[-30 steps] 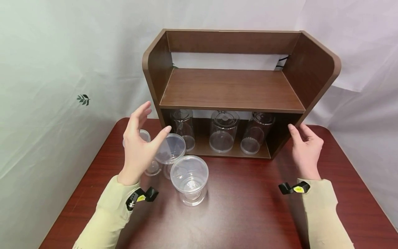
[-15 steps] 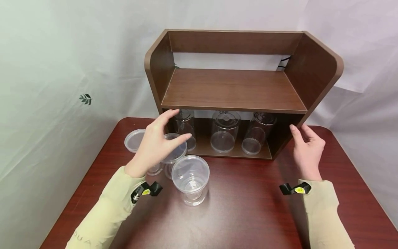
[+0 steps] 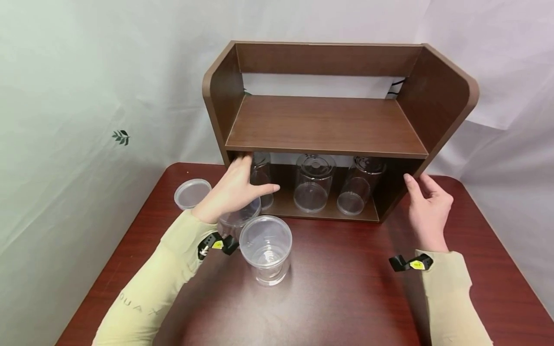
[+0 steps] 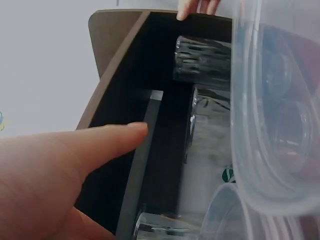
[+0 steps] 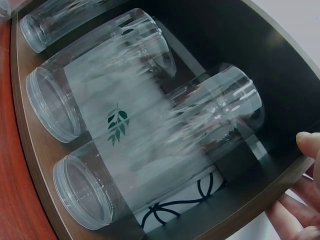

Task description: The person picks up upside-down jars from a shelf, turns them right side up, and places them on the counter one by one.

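A brown two-tier wooden shelf [image 3: 324, 125] stands on the table. Three clear jars are upside down on its lower tier: a left jar [image 3: 264, 174], a middle jar [image 3: 312, 185] and a right jar [image 3: 357, 190]. My left hand [image 3: 231, 190] reaches into the lower tier beside the left jar, thumb straight and apart from it; the fingertips are partly hidden under the upper board. At the opposite side, my right hand [image 3: 429, 209] grips the right side panel's front edge, with the thumb [image 5: 307, 142] on the inner face and fingers behind.
Several clear lidded containers stand on the red-brown table [image 3: 337, 283], left of centre. A front container [image 3: 265, 245] is nearest, a second container [image 3: 247, 214] is partly behind my left hand, and a third container [image 3: 192, 193] stands farther left. White cloth [image 3: 108, 72] hangs behind.
My left hand has moved right, over the containers and into the shelf's lower tier, with its fingers passing under the upper board. My right hand keeps its grip on the panel.
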Available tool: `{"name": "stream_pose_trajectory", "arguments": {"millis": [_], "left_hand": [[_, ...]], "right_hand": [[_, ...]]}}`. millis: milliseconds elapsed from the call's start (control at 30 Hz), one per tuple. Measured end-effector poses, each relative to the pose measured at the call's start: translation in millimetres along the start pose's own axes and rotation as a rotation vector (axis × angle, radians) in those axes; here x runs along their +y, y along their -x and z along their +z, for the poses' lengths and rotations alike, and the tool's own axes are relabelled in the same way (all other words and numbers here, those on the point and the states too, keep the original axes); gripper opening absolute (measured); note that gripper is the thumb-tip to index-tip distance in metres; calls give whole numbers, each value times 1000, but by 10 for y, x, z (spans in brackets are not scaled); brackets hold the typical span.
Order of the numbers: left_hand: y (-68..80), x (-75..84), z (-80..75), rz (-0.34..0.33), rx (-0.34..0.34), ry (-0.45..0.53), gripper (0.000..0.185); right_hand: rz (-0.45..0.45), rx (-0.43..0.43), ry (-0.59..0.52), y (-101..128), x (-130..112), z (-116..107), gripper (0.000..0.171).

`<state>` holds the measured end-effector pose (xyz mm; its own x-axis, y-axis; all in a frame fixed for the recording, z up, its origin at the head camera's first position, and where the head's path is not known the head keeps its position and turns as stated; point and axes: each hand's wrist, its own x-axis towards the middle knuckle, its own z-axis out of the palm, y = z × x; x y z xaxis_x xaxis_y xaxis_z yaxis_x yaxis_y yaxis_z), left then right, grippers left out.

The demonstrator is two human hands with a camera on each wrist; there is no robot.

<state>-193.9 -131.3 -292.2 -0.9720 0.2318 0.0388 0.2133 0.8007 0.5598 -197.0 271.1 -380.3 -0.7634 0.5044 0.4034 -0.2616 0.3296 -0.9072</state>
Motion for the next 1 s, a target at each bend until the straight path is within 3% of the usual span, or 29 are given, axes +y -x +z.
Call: {"name": "stream_pose_trajectory", "arguments": {"millis": [233,533,800,1000], "left_hand": [[9,30,23,40,-8,-82,99],[-12,59,52,114,87,-94,81],[-29,69,42,96,83,-70,70],[-24,58,62,91,64,-74,77]], "right_hand": [[3,3,-13,-4,-21,-1,33],[11,2,-16,4,-43,4,33],[3,2,1,-3,-18,6,33],[19,8,-6,1,-3,9,34]]}}
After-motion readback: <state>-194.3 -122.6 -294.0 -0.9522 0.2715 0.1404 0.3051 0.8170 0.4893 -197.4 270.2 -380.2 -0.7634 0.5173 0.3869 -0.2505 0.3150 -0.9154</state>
